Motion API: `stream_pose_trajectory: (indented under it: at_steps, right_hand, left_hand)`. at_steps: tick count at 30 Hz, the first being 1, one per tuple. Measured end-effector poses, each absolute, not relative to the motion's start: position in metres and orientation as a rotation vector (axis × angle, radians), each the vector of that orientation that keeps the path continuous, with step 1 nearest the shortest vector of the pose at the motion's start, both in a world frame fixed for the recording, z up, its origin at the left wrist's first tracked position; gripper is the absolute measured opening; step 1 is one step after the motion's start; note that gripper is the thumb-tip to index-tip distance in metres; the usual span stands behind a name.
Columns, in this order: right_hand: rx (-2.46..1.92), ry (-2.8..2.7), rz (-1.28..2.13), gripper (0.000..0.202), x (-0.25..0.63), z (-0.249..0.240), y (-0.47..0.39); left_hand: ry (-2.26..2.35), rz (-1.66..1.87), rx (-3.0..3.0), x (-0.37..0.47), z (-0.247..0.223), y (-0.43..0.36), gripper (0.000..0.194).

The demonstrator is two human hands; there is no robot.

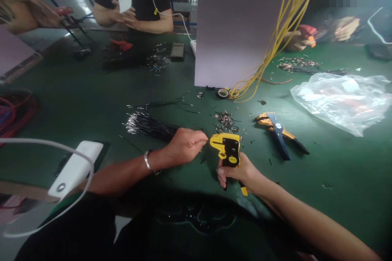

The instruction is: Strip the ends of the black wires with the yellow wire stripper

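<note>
My right hand [234,171] is wrapped around a yellow and black wire stripper [226,147], its jaws pointing left. Just left of those jaws, my left hand [188,144] is closed in a pinch; what its fingertips hold is too small to make out. Behind and partly under that hand lies a bundle of black wires [153,124] with bare, shiny ends. A few loose black wires [165,103] are spread beyond the bundle. Small black and copper-coloured scraps [226,122] are heaped just past the stripper. To the right rests a second wire stripper [280,132], blue and orange.
A pale upright panel [235,28] stands ahead, with yellow wires [278,36] hanging beside it. Tape rolls [223,93] lie at its foot. A plastic bag [346,100] is at right, a white power bank [76,167] with a cable at left. Co-workers [147,4] sit across the green table [92,110].
</note>
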State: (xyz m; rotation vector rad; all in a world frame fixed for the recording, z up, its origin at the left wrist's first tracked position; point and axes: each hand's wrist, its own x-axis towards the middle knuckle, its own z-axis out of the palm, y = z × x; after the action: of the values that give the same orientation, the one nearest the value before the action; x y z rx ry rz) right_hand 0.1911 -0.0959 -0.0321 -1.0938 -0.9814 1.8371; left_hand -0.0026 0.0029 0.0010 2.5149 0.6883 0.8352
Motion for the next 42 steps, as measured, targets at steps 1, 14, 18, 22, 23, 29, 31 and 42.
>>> stream_pose_trajectory:
  at_steps: [1,14,18,22,23,29,31,42]
  right_hand:
    - [-1.091,-0.976,1.846,0.02,0.191,-0.032,-0.096]
    - [-1.034,-0.939,1.955,0.018,0.197,-0.021,-0.094]
    - [-1.054,-0.946,1.949,0.016,0.2,-0.019,-0.094]
    - [-1.072,-0.932,1.938,0.013,0.198,-0.019,-0.097]
    - [-1.082,-0.934,1.933,0.012,0.197,-0.019,-0.097]
    - [-1.133,-0.874,1.828,0.009,0.211,-0.022,-0.088]
    - [-1.125,-0.756,1.693,0.012,0.223,-0.021,-0.081]
    - [-1.135,-0.862,1.812,0.015,0.213,-0.028,-0.083]
  left_hand:
    - [0.678,0.836,2.512,-0.003,0.001,0.003,0.019]
    - [0.68,0.836,2.546,-0.005,-0.003,0.003,0.021]
    - [0.638,0.854,2.578,-0.006,-0.004,0.004,0.021]
    - [0.675,0.845,2.543,-0.005,-0.002,0.008,0.021]
    - [0.685,0.84,2.524,-0.005,-0.002,0.009,0.021]
    - [0.627,0.864,2.533,-0.006,-0.004,0.002,0.019]
    - [0.606,0.864,2.548,-0.006,-0.005,-0.001,0.019]
    - [0.867,0.787,2.175,-0.004,0.003,0.005,0.015]
